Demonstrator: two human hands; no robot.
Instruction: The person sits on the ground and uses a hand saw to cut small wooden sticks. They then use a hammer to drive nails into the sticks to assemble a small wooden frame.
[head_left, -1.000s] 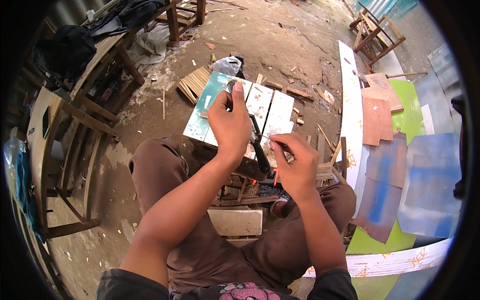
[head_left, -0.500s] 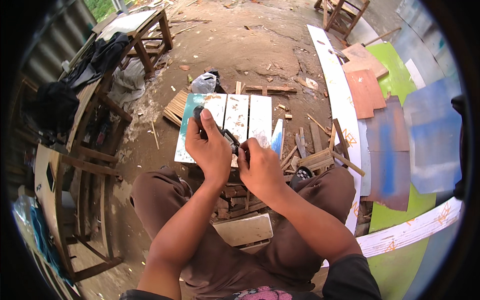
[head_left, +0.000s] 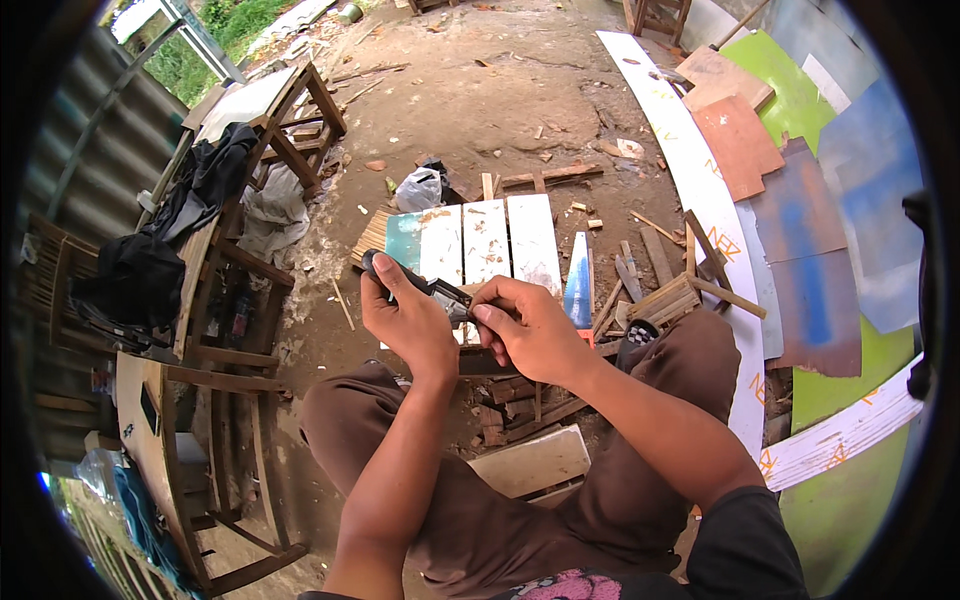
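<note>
In front of my lap, my left hand [head_left: 412, 328] is wrapped round a black hand tool [head_left: 447, 291] with a rounded handle end and a narrow frame; its exact kind is unclear. At the tool's front end, the fingers of my right hand [head_left: 533, 322] are pinched together. Any small part between those fingertips is hidden. Beyond both hands stands a low table of white and green boards [head_left: 487, 240], with wood shavings on it. To its right, a handsaw [head_left: 578, 283] with a blue and pale blade leans among wood scraps.
Wood offcuts [head_left: 662, 300] lie right of the low table, beside my foot. A pale board [head_left: 533, 462] lies between my legs. On the left stand wooden benches [head_left: 225, 235] with dark cloth on them. A long white board [head_left: 690, 190] and painted panels [head_left: 810, 290] cover the right side.
The tool has tipped from nearly upright to a flatter slant, its handle end now lower and further left. My right hand stays at its front end. The whole view has shifted slightly.
</note>
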